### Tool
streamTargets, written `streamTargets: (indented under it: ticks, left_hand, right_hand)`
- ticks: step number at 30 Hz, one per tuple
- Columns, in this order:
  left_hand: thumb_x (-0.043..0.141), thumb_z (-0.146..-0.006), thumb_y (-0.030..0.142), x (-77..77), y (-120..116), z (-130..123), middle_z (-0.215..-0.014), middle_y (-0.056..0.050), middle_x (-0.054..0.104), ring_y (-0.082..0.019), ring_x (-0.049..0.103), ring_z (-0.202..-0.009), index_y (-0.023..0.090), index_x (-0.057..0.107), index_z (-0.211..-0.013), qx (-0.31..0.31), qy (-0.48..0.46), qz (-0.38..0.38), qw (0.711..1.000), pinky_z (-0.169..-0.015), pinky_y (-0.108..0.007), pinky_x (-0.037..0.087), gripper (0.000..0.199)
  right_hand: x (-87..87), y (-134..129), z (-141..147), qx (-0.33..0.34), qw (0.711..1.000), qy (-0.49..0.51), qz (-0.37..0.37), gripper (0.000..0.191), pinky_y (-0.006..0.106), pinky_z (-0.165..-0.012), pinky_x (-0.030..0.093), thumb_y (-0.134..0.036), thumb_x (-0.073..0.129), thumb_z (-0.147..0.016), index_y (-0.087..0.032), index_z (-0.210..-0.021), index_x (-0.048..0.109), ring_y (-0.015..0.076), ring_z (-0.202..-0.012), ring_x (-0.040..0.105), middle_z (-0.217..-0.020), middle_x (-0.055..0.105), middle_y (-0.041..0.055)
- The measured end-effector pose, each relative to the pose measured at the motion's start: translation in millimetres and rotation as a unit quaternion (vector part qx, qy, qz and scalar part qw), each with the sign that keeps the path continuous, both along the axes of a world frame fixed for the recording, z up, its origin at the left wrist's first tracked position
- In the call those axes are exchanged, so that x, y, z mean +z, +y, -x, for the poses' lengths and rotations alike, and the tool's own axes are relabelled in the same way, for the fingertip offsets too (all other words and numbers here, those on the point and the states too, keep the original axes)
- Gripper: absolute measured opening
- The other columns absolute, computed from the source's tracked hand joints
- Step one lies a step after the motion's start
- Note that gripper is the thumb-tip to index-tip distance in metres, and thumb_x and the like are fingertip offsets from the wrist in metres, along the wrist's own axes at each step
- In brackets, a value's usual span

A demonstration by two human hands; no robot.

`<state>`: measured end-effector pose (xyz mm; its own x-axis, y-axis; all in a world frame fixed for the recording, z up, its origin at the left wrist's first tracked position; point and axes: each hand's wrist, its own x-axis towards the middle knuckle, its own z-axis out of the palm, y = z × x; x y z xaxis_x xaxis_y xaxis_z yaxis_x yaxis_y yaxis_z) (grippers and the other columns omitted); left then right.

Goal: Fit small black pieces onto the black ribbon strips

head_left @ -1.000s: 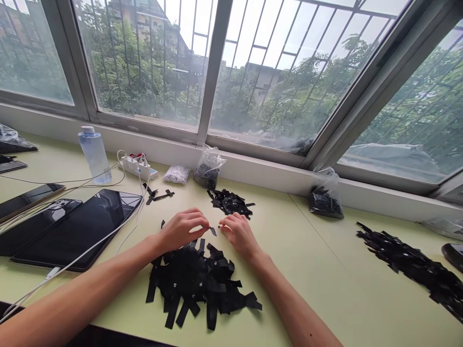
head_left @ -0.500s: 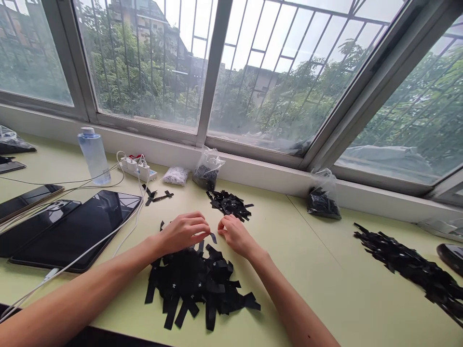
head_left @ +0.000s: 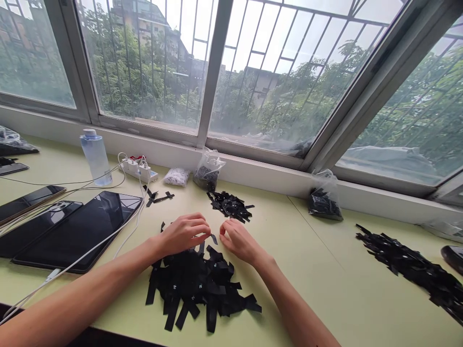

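Observation:
My left hand (head_left: 188,232) is closed in a pinch above the far edge of a large pile of black fabric size labels (head_left: 188,282), some printed with a white M. A single black label (head_left: 214,239) sticks out from its fingertips. Just to the right, apart from that label, my right hand (head_left: 235,236) is closed with fingertips curled together; what they hold, if anything, is hidden. Beyond my right hand lies a smaller heap of black labels (head_left: 231,205).
Several phones and a tablet (head_left: 81,231) with white cables lie left. Behind stand a water bottle (head_left: 96,156), a power strip (head_left: 139,169), a white packet (head_left: 176,177) and bags of black pieces (head_left: 209,176) (head_left: 323,202). A long row of black labels (head_left: 408,267) lies right.
My right hand has shifted very slightly to the right and nearer to me. My left hand keeps its pinch on the label; the piles look the same.

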<state>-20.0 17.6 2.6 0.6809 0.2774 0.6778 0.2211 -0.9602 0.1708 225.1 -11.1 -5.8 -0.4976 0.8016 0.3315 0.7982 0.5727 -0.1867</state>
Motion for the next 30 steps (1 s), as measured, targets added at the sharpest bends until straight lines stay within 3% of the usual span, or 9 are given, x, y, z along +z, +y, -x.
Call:
streamTargets:
  ticks: [7,11,30]
  left_hand:
    - [0.056,-0.096,0.019,1.0,-2.6,-0.4,-0.084,-0.006,0.071,-0.02,0.064,-0.088,0.02,0.069,-0.093,0.002,-0.009,0.006,1.0,-0.076,-0.032,0.054,0.014]
    - [0.056,-0.096,0.019,-0.4,-3.2,-0.9,-0.085,-0.006,0.071,-0.019,0.064,-0.087,0.021,0.069,-0.094,-0.007,-0.004,0.009,1.0,-0.076,-0.032,0.054,0.013]
    - [0.058,-0.095,0.018,-5.4,-2.1,-0.7,-0.089,-0.006,0.071,-0.02,0.062,-0.091,0.02,0.067,-0.095,0.007,0.0,0.031,0.999,-0.08,-0.032,0.053,0.009]
  right_hand:
    - [5.4,-3.4,3.7,0.01,0.975,0.178,0.132,0.016,0.028,-0.067,0.047,-0.03,0.054,-0.097,-0.02,-0.09,0.064,0.0156,-0.076,0.057,-0.086,0.066,0.0015]
    - [11.7,-7.7,13.8,0.036,0.951,0.263,0.16,0.021,0.029,-0.071,0.049,-0.038,0.056,-0.097,-0.02,-0.093,0.066,0.0159,-0.079,0.06,-0.088,0.068,0.002]
    - [14.5,-10.9,21.3,0.069,0.909,0.358,0.199,0.026,0.032,-0.076,0.053,-0.045,0.066,-0.091,-0.02,-0.092,0.075,0.0189,-0.083,0.066,-0.086,0.074,0.004]
